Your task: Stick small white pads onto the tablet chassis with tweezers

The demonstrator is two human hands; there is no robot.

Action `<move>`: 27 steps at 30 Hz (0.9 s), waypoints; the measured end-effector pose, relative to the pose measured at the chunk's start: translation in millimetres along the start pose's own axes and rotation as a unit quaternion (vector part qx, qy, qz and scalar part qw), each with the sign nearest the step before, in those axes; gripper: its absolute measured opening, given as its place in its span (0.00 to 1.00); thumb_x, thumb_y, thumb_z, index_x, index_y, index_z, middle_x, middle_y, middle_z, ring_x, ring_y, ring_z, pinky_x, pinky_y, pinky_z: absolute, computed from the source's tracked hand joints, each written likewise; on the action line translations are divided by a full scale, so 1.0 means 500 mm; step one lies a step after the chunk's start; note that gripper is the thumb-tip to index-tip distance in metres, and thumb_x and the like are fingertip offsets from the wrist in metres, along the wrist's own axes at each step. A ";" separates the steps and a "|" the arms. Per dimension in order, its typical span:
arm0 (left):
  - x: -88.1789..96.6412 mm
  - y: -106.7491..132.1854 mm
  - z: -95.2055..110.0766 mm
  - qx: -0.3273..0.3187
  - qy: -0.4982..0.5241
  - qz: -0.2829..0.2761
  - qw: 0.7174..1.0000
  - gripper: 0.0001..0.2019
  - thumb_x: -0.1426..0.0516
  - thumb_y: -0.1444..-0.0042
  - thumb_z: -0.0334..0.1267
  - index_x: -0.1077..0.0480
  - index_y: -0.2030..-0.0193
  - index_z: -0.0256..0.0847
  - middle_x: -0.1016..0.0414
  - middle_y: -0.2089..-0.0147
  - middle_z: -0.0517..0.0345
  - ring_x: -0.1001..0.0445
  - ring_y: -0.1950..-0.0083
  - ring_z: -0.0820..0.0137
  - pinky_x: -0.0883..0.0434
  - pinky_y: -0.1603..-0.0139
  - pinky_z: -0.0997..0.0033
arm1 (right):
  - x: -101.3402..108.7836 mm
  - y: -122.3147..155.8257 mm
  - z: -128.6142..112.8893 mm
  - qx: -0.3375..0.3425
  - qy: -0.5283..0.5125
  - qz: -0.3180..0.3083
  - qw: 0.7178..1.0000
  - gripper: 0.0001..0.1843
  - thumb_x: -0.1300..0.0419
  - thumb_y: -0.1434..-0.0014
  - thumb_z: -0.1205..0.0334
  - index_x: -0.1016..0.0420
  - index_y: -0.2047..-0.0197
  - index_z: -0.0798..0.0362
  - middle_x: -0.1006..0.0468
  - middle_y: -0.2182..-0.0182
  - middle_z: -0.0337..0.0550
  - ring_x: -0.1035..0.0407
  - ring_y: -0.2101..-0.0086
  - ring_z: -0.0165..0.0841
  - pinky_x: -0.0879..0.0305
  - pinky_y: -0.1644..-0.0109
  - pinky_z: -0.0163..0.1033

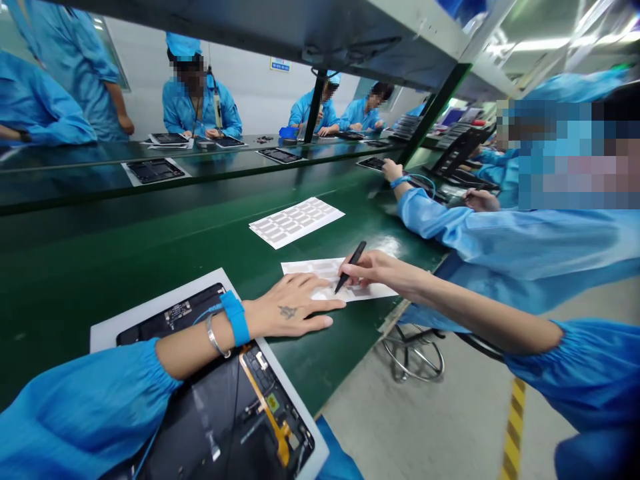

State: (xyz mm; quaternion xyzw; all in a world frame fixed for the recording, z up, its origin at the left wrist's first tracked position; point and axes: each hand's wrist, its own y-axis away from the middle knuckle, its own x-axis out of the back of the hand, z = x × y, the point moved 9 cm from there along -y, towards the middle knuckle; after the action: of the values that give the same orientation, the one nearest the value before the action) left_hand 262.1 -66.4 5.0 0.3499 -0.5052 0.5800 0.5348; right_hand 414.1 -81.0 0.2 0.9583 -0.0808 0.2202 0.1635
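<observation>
- The person's right hand (369,268) had its fingers closed together around a black pen-like tool (351,265), which pointed down at a label sheet (320,268).
- The left hand (287,308) lay palm down, gripping nothing, its fingertips on the sheet's left part.
- That sheet lay on the green bench (75,257), near its edge; a second label sheet (297,222) lay just beyond.
- Beneath the left forearm lay a dark tablet-like device (227,420) with exposed parts and a pale border.
</observation>
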 end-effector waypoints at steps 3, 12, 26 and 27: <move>-0.001 0.001 -0.003 0.005 -0.006 -0.009 1.000 0.21 0.51 0.31 0.48 0.36 0.34 0.52 0.41 0.32 0.49 0.42 0.32 0.54 0.42 0.33 0.47 | 0.002 0.003 0.012 0.005 -0.009 0.014 1.000 0.30 0.32 0.56 0.33 0.23 0.69 0.55 0.22 0.73 0.44 0.32 0.72 0.32 0.40 0.69 0.37; -0.010 0.003 0.009 0.008 -0.067 -0.037 0.997 0.23 0.50 0.32 0.51 0.40 0.32 0.53 0.43 0.30 0.52 0.44 0.30 0.57 0.45 0.31 0.54 | 0.037 0.059 -0.092 0.128 -0.129 0.176 0.967 0.29 0.30 0.61 0.33 0.22 0.74 0.52 0.25 0.70 0.45 0.32 0.66 0.37 0.31 0.57 0.44; 0.178 0.481 -0.108 0.267 -0.139 0.113 0.947 0.13 0.53 0.33 0.30 0.29 0.51 0.35 0.25 0.52 0.51 0.29 0.51 0.67 0.32 0.50 0.67 | -0.297 -0.072 -0.263 0.178 -0.094 -0.030 0.979 0.33 0.32 0.67 0.26 0.20 0.74 0.49 0.21 0.69 0.47 0.29 0.64 0.43 0.33 0.49 0.51; 0.169 0.485 -0.110 0.255 -0.128 0.119 0.951 0.13 0.53 0.34 0.29 0.29 0.50 0.36 0.25 0.51 0.51 0.29 0.51 0.67 0.32 0.49 0.68 | -0.337 -0.091 -0.279 0.184 -0.098 -0.050 0.977 0.33 0.32 0.66 0.26 0.21 0.74 0.50 0.23 0.73 0.45 0.30 0.66 0.40 0.31 0.52 0.49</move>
State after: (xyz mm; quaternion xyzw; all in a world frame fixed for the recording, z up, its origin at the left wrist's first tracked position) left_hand 18.0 29.1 20.2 0.4839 -0.4424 0.6990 0.2855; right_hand 219.2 24.3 30.4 0.9917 -0.0067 0.1276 -0.0134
